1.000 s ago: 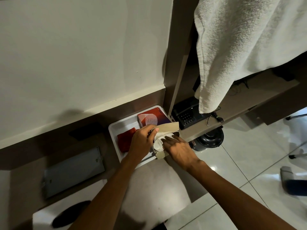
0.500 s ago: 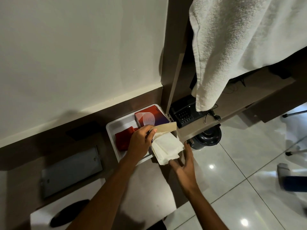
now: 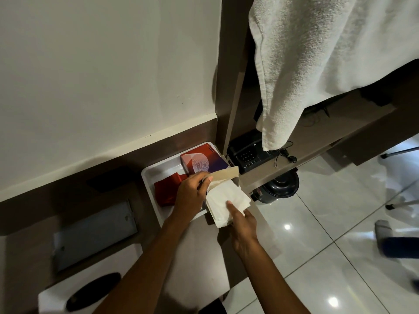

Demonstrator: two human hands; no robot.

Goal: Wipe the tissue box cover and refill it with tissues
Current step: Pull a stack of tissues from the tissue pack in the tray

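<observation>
The towel [image 3: 317, 64] is thick white terry cloth, rough and looped. The tissues [image 3: 223, 203] look like soft matt paper, folded in a stack, under a tan flap [image 3: 224, 173] that looks like matt card or leatherette. The tray [image 3: 163, 171] is smooth white plastic with a slight sheen. The red cloth [image 3: 165, 191] has a satin gloss. The telephone [image 3: 247, 152] is dark matt plastic. The desk [image 3: 204, 252] is smooth brown laminate. The floor tiles [image 3: 328, 234] are glossy and reflect the lamps.

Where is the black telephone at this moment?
In the head view the black telephone sits on the wooden shelf right of the white tray, under the hanging white towel, just beyond the hands.
</observation>
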